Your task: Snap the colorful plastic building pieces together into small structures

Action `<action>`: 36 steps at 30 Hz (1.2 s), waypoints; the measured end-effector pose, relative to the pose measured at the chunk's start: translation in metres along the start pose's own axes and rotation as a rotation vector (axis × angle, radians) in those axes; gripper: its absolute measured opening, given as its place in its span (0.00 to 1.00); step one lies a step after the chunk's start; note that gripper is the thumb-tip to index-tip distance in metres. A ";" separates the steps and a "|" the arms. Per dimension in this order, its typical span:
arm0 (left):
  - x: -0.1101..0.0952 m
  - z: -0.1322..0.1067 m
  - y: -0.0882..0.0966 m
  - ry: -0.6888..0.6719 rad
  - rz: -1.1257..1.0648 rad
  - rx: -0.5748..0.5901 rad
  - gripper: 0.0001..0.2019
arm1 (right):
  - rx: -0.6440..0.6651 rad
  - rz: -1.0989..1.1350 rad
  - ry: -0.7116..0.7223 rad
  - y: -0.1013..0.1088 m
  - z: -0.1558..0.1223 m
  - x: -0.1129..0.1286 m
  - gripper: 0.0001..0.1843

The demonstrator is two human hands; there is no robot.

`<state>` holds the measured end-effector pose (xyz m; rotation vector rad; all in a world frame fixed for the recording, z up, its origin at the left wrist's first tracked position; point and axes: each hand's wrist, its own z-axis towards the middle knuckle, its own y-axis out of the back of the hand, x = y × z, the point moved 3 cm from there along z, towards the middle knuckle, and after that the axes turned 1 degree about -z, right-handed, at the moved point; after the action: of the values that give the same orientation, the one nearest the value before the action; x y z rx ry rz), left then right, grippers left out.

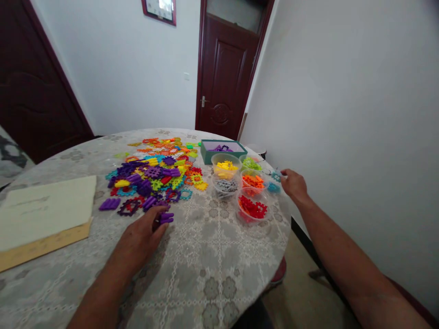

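My left hand rests low over the table at the near edge of a mixed heap of plastic pieces. Its fingers close on a purple ridged plastic piece. Out at the table's right edge, my right hand is pinched on a teal gear-shaped piece. Just below that piece lies more teal plastic. Left of my right hand stand clear bowls of sorted pieces: red, orange, green, grey and yellow.
A green box with purple pieces inside stands behind the bowls. At the left lie a pale sheet and brown cardboard. A patterned cloth covers the round table. The white wall rises close on the right.
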<state>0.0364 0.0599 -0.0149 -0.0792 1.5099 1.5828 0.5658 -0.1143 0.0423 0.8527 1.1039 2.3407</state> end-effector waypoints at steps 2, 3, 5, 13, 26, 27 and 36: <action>-0.006 -0.003 0.002 0.067 -0.006 0.046 0.21 | -0.050 0.003 0.078 0.001 -0.009 0.014 0.18; -0.009 -0.004 0.003 0.082 -0.023 0.044 0.20 | -0.069 0.026 0.138 0.002 -0.016 0.026 0.18; -0.014 -0.005 0.004 0.069 -0.097 0.051 0.18 | -0.062 0.122 0.275 0.005 -0.037 0.059 0.17; -0.031 -0.011 0.001 -0.013 -0.444 0.179 0.18 | 0.638 0.601 0.593 0.013 -0.174 0.231 0.13; -0.015 -0.017 0.000 -0.047 -0.074 0.016 0.17 | 0.870 0.537 0.632 -0.023 -0.181 0.278 0.04; -0.008 -0.016 0.003 -0.038 0.011 -0.057 0.17 | 0.867 0.524 0.624 -0.028 -0.178 0.279 0.04; 0.035 -0.004 0.030 0.090 0.300 -0.385 0.25 | 0.538 0.459 0.559 -0.114 -0.155 0.307 0.08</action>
<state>-0.0047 0.0814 -0.0142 -0.1477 1.3098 2.1241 0.2498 0.0513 -0.0175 0.6809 2.0162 2.8010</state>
